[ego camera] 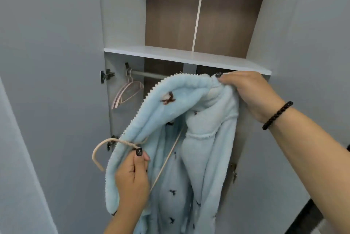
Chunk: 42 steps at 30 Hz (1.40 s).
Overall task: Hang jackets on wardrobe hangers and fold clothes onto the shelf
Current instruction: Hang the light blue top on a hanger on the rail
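Observation:
A fluffy light-blue jacket (191, 125) with small dark bird prints hangs in front of the open wardrobe. My left hand (132, 178) grips a beige hanger (106, 144) at the base of its hook, and one arm of the hanger runs inside the jacket. My right hand (251, 93) pinches the jacket's collar high up, just under the shelf (185, 57). The hanger's far arm is hidden in the fabric.
A grey rail (149, 74) runs under the shelf, with pink hangers (126, 91) hanging at its left end. Grey wardrobe doors (51, 82) stand open on both sides. The back panel above the shelf is brown wood.

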Tool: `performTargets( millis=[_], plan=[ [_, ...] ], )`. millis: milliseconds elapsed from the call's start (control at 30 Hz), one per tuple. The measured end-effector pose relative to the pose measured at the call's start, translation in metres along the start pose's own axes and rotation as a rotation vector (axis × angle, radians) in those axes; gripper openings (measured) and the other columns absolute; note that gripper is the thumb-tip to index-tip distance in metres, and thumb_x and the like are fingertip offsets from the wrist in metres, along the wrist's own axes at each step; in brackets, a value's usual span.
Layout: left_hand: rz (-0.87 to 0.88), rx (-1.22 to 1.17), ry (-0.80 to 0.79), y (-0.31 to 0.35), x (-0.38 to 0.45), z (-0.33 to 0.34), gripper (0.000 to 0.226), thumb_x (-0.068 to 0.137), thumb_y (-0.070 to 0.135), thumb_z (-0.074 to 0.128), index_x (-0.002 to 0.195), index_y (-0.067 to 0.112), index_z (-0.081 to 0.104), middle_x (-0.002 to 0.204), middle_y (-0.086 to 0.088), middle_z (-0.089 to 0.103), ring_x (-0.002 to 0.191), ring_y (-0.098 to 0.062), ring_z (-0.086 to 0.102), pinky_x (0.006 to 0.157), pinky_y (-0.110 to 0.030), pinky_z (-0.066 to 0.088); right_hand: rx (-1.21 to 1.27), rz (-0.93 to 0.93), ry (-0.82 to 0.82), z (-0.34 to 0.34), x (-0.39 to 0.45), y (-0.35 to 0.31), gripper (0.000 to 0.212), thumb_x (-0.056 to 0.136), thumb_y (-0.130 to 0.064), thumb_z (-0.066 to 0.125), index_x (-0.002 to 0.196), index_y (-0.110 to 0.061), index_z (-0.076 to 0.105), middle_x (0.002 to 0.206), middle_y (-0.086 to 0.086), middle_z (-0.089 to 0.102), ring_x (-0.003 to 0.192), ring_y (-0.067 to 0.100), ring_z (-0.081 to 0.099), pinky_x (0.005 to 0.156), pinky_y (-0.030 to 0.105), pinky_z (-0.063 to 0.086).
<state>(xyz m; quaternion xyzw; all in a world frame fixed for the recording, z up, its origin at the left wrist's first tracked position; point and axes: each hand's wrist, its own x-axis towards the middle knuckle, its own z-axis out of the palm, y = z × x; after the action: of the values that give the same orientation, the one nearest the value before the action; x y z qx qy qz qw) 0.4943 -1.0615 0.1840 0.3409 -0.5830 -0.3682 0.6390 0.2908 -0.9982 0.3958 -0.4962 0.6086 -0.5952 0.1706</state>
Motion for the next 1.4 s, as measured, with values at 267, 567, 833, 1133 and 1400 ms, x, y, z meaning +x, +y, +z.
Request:
performTargets(
  millis=[267, 567, 833, 1133, 1400],
  plan=[
    [0.239, 0.005, -0.142, -0.01, 0.083, 0.011, 0.034, 0.092, 0.036, 0.039, 0.063, 0.023, 0.05, 0.053, 0.009, 0.047, 0.046, -0.002, 0.039, 0.047, -0.009, 0.03, -1.114, -0.71, 0.005, 0.03, 0.044, 0.059, 0.065, 0.078, -0.02, 0.063, 0.136, -0.005, 0.039, 0.141, 0.017, 0.036, 0.136, 0.03, 0.031, 0.111, 0.054, 0.028],
    [0.308, -0.017, -0.292, -0.059, 0.149, 0.02, 0.03, 0.094, 0.039, 0.041, 0.066, 0.033, 0.051, 0.047, 0.001, 0.04, 0.043, -0.012, 0.035, 0.043, -0.027, 0.032, -1.24, -0.763, -0.422, 0.1, 0.085, 0.062, 0.05, 0.084, -0.05, 0.041, 0.131, -0.037, 0.051, 0.091, -0.008, 0.064, 0.072, 0.016, 0.062, 0.051, 0.03, 0.045],
    [0.249, -0.009, -0.228, -0.107, 0.174, 0.024, 0.025, 0.089, 0.036, 0.047, 0.111, 0.027, 0.054, 0.117, 0.008, 0.047, 0.112, -0.002, 0.047, 0.093, -0.01, 0.037, -1.225, -0.392, -0.383, 0.123, 0.111, 0.106, 0.04, 0.089, -0.027, 0.052, 0.124, -0.044, 0.057, 0.109, -0.007, 0.068, 0.099, 0.022, 0.062, 0.068, 0.031, 0.046],
    [0.131, 0.022, -0.169, -0.184, 0.142, 0.027, 0.068, 0.079, 0.041, 0.055, 0.137, 0.01, 0.035, 0.151, 0.0, 0.022, 0.143, -0.007, 0.021, 0.115, -0.025, 0.021, -1.166, -0.133, -0.065, 0.117, 0.127, 0.133, 0.027, 0.09, -0.025, 0.051, 0.111, -0.034, 0.063, 0.096, -0.003, 0.071, 0.088, 0.028, 0.063, 0.068, 0.038, 0.049],
    [-0.753, -0.024, -0.631, -0.232, 0.101, 0.069, 0.055, 0.087, 0.025, 0.069, 0.13, 0.003, 0.042, 0.13, -0.015, 0.053, 0.111, -0.024, 0.055, 0.095, -0.028, 0.042, -1.037, -0.136, 0.135, 0.091, 0.127, 0.134, 0.026, 0.091, -0.024, 0.056, 0.114, -0.031, 0.066, 0.101, -0.001, 0.072, 0.095, 0.033, 0.064, 0.074, 0.045, 0.053]
  ],
)
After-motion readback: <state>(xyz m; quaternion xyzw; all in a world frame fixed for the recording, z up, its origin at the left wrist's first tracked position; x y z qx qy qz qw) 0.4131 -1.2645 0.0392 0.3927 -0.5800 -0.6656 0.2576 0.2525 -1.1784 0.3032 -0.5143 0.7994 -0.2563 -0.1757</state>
